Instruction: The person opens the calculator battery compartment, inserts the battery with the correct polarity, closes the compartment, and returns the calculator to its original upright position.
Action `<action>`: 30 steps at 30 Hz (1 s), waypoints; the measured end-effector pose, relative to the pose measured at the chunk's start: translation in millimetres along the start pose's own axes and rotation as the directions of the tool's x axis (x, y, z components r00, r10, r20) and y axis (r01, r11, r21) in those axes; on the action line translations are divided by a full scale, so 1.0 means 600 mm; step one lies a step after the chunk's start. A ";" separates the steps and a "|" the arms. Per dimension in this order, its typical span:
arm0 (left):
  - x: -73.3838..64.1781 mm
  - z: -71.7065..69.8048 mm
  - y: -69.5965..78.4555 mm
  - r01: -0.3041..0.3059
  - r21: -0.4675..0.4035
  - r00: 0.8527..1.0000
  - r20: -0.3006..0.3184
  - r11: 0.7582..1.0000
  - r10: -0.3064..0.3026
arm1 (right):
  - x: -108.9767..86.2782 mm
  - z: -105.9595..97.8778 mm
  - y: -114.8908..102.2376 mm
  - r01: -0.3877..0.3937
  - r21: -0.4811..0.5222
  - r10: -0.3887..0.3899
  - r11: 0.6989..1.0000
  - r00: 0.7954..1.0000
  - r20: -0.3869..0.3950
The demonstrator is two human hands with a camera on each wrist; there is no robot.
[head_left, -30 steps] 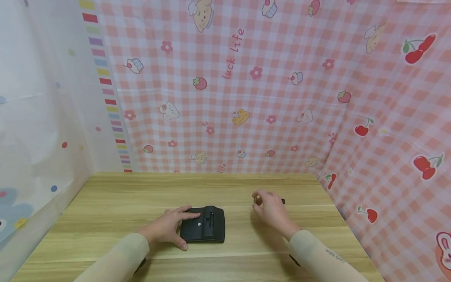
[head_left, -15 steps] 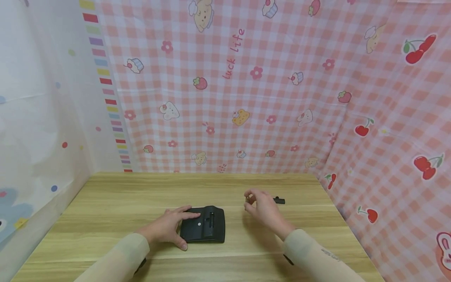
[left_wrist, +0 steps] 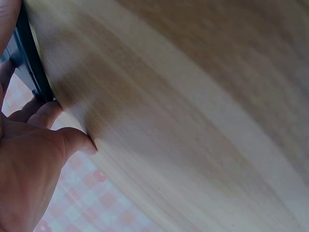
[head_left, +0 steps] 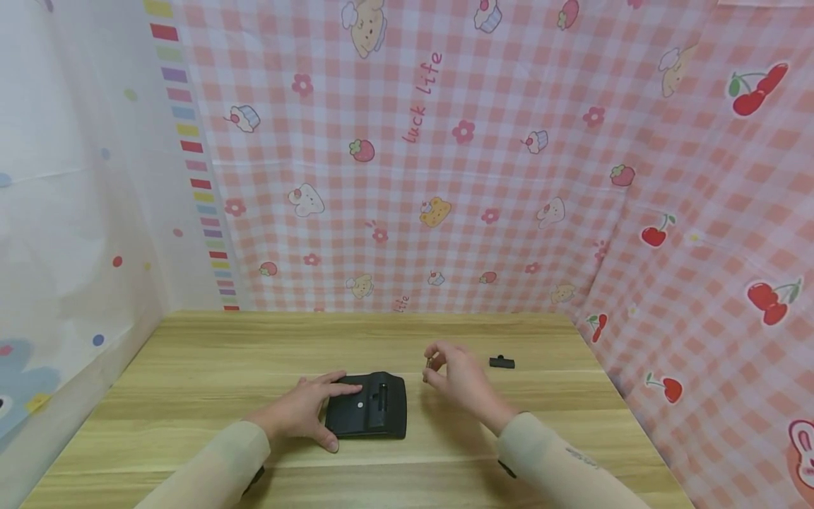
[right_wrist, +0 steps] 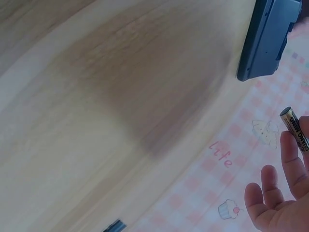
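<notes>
A black calculator [head_left: 348, 417] lies back up on the table, its battery slot [head_left: 382, 399] uncovered. My left hand [head_left: 302, 408] holds it at the left side, with the thumb at the near corner and fingers spread over the far part. In the left wrist view the calculator's edge [left_wrist: 34, 58] shows beside the fingers. To the right of it, my right hand [head_left: 461, 378] pinches a small gold-and-black battery [right_wrist: 293, 126] between thumb and index finger, above the table. The other fingers of that hand are apart from the battery.
A small black battery cover [head_left: 502, 362] with a tab lies on the wooden table [head_left: 254, 339] behind and right of my right hand. Patterned cloth [head_left: 394, 177] hangs along the back and right of the table, and white cloth [head_left: 76, 212] on the left.
My right hand has moved left with the battery, towards the calculator, and the battery cover behind it has come into full view. The left hand and calculator have stayed put.
</notes>
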State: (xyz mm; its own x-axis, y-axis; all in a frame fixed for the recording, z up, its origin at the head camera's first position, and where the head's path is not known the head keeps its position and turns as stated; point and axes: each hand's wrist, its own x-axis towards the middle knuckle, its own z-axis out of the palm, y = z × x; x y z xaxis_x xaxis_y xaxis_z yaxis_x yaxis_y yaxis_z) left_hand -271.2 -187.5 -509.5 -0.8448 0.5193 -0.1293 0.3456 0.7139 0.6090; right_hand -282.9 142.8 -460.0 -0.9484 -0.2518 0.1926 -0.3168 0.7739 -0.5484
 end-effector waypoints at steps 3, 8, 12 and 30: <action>-0.001 -0.001 0.003 0.000 -0.004 1.000 -0.001 1.000 0.000 | 0.002 0.006 -0.006 0.018 0.007 -0.018 1.000 1.000 0.009; -0.003 -0.001 0.006 0.001 -0.002 1.000 -0.005 1.000 -0.001 | 0.004 0.016 -0.016 0.041 0.019 -0.042 0.999 0.999 0.024; -0.003 -0.001 0.007 0.011 -0.007 1.000 -0.005 1.000 -0.011 | 0.005 0.025 -0.024 0.057 0.017 -0.057 0.998 0.998 0.033; -0.001 -0.001 0.002 0.009 -0.013 1.000 0.011 1.000 -0.009 | 0.003 0.061 -0.045 0.160 -0.021 -0.158 0.987 0.985 0.070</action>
State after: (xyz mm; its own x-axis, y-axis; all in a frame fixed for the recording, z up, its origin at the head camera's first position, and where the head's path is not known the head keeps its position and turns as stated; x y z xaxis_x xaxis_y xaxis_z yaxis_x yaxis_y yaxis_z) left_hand -270.6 -187.4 -508.2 -0.8430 0.5184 -0.1434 0.3330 0.7124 0.6177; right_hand -276.4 100.1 -474.9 -0.8850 -0.4106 0.2194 -0.4637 0.7359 -0.4934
